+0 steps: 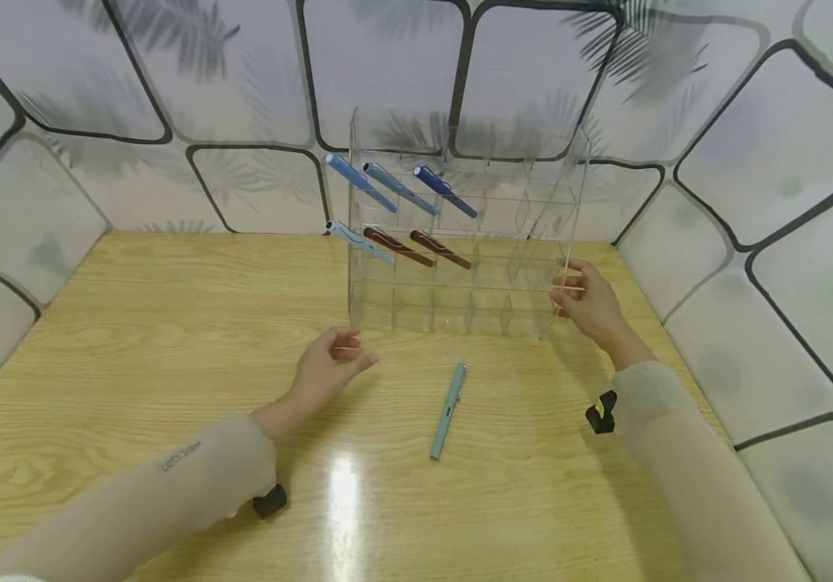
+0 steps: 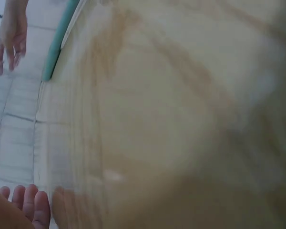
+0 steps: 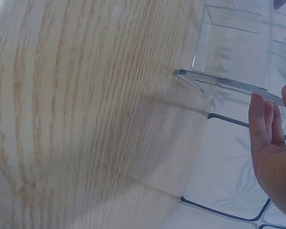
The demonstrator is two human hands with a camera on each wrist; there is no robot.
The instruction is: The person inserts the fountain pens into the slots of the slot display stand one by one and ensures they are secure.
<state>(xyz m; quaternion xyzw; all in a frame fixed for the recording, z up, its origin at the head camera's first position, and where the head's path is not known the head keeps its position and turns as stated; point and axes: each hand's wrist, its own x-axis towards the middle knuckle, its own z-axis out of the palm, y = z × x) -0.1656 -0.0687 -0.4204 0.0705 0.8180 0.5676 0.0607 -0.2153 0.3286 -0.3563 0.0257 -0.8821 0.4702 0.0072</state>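
A clear acrylic pen rack (image 1: 452, 319) with stepped tiers stands at the back of the table. Several pens lie in it: a light blue pen (image 1: 361, 183), a grey-blue pen (image 1: 400, 189) and a dark blue pen (image 1: 445, 192) above, a pale blue pen (image 1: 359, 242) and two brown pens (image 1: 397, 246) below. My right hand (image 1: 591, 307) grips the front edge of the rack's right side panel (image 3: 224, 81). Close to its front left corner, my left hand (image 1: 325, 368) holds nothing, fingers loosely bent. A teal pen (image 1: 448, 412) lies on the table between my forearms.
The wood-grain table (image 1: 132, 339) reaches back to a wall (image 1: 256, 73) with a stone-and-leaf pattern. A similar side wall (image 1: 787, 162) rises close to my right arm. Light glares off the tabletop in front of the teal pen.
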